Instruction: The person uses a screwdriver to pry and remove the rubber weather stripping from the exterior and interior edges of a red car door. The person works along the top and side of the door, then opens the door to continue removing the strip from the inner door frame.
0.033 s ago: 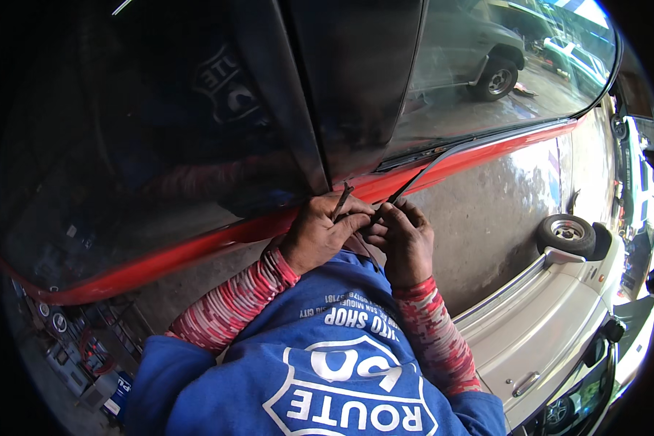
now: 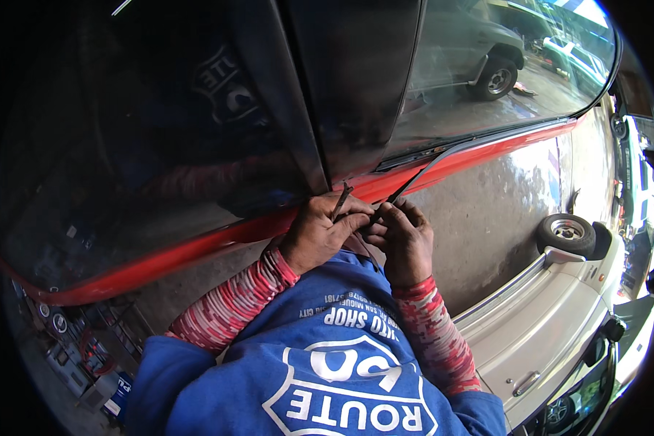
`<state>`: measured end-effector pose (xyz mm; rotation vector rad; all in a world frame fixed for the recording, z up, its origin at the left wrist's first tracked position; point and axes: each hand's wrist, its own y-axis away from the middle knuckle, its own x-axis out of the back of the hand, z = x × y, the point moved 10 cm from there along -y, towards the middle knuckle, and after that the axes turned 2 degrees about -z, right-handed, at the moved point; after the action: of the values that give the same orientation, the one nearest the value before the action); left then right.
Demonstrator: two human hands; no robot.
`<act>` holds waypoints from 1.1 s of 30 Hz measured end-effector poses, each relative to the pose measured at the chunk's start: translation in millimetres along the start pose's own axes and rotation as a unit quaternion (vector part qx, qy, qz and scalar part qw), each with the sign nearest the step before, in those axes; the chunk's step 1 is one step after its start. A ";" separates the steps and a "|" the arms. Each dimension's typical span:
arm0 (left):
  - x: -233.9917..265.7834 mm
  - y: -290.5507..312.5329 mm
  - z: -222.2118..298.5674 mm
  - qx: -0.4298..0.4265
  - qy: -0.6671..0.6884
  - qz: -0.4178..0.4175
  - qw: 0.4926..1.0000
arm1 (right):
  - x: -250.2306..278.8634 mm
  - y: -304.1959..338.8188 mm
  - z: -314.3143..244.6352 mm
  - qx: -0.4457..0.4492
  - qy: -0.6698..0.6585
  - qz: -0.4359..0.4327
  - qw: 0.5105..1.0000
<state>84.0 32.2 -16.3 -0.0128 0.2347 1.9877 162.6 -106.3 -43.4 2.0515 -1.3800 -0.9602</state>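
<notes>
A long thin black rubber-like strip (image 2: 412, 182) hangs loose from the window sill of a red car door (image 2: 447, 168) and runs down to my hands. My right hand (image 2: 408, 243) is closed in a pinch on it, with thumb and forefinger together. Close beside it, my left hand (image 2: 320, 234) is closed too, its thumb and fingertips meeting the strip near my right fingertips. Between the left fingers a short, dark, thin piece (image 2: 342, 201) sticks up; whether it belongs to the strip is hidden. A thin dark tail hangs below, in front of my blue shirt (image 2: 320, 291).
Dark window glass (image 2: 145, 145) and a black pillar (image 2: 345, 94) rise just beyond my hands. To the right, a light-coloured vehicle (image 2: 552, 327) with a spare wheel (image 2: 568, 231) stands on the concrete floor (image 2: 479, 218). Assorted equipment (image 2: 80, 356) lies at the lower left.
</notes>
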 end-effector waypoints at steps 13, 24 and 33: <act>3.4 -5.8 -15.5 0.085 0.027 0.010 0.996 | -4.7 -6.3 -5.8 0.007 0.045 -0.007 0.999; 2.1 -9.8 -5.4 0.014 -0.002 -0.007 1.000 | -3.4 -11.9 -1.6 -0.003 0.006 -0.002 1.000; 28.7 15.2 10.8 -0.002 -0.094 0.086 0.992 | -13.4 -21.1 4.6 0.001 0.004 0.005 1.000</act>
<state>59.3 53.9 -6.7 0.1980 0.1121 2.1448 168.2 -86.0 -57.8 2.0455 -1.3870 -0.9453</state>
